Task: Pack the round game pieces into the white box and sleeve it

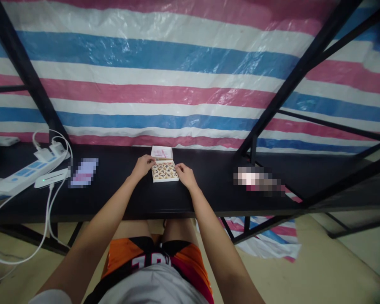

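A small white box (pixel 166 180) lies open on the black table, its lid (pixel 162 152) tilted back at the far side. Round, pale Chinese chess pieces (pixel 164 170) with dark and some red characters fill it in rows. My left hand (pixel 143 165) is at the box's far left corner, fingers pinched together; a small dark spot shows at the fingertips, too small to make out. At the right edge, my right hand (pixel 185 175) has its fingers curled, with thumb and fingertips against the box's side.
On the left are a white power strip (pixel 27 171) with plugs, looping white cables (pixel 47 219), a white device (pixel 52 177) and a blurred phone-like object (pixel 84 172). A pixelated object (pixel 256 180) lies right. Black frame bars (pixel 281 76) stand before a striped plastic sheet (pixel 164 50).
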Motion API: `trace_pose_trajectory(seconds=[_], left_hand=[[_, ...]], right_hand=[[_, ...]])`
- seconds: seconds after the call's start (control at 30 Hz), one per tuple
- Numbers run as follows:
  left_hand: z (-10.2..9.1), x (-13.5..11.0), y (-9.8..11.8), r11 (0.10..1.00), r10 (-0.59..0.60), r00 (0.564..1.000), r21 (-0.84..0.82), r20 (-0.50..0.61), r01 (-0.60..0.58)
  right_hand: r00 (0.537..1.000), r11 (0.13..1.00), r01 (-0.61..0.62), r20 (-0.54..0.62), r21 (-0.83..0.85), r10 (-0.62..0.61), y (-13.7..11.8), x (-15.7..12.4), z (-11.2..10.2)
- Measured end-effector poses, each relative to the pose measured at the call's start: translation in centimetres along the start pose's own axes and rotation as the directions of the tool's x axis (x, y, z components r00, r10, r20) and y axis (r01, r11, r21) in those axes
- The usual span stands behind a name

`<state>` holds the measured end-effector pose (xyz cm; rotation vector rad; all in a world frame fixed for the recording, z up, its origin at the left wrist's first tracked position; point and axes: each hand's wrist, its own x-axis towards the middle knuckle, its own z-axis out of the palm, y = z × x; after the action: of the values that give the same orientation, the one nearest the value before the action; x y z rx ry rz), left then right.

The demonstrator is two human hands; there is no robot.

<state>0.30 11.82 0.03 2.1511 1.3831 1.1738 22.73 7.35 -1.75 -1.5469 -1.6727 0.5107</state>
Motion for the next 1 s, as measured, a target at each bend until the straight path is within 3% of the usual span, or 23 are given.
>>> trace_pose_trajectory(seconds=[0.13,0.2,0.3,0.37,0.57,0.7,1.0], left_hand=[[-0.1,0.1,0.2,0.976,-0.072,0.995,-0.212,-0.071,0.055],[-0.2,0.0,0.3,0.970,-0.030,0.995,-0.244,-0.094,0.006],[-0.3,-0.2,0.1,0.979,0.110,0.990,-0.160,-0.089,-0.124],[-0.3,-0.3,-0.2,0.985,0.135,0.988,-0.103,-0.071,-0.142],[-0.1,-0.2,-0.8,0.999,0.031,0.998,0.038,0.047,-0.033],[-0.6,-0.6,0.1,0.995,0.028,0.988,0.091,0.149,-0.042],[-1.5,-0.7,0.4,0.972,0.024,0.993,0.230,0.115,-0.050]], right_hand=[[1.000,1.000,0.006,0.008,0.007,-0.006,0.1,0.0,0.0],[1.000,1.000,0.007,0.006,0.009,-0.007,0.1,0.0,0.0],[1.000,1.000,0.013,0.001,0.009,-0.013,0.0,-0.1,0.0],[1.000,1.000,0.011,0.002,0.009,-0.011,0.0,-0.1,0.0],[1.000,1.000,0.008,0.002,0.011,-0.008,0.1,0.0,0.1],[1.000,1.000,0.012,0.004,0.004,-0.012,-0.1,-0.1,0.0],[1.000,1.000,0.022,0.003,0.009,-0.022,0.3,0.1,0.2]])
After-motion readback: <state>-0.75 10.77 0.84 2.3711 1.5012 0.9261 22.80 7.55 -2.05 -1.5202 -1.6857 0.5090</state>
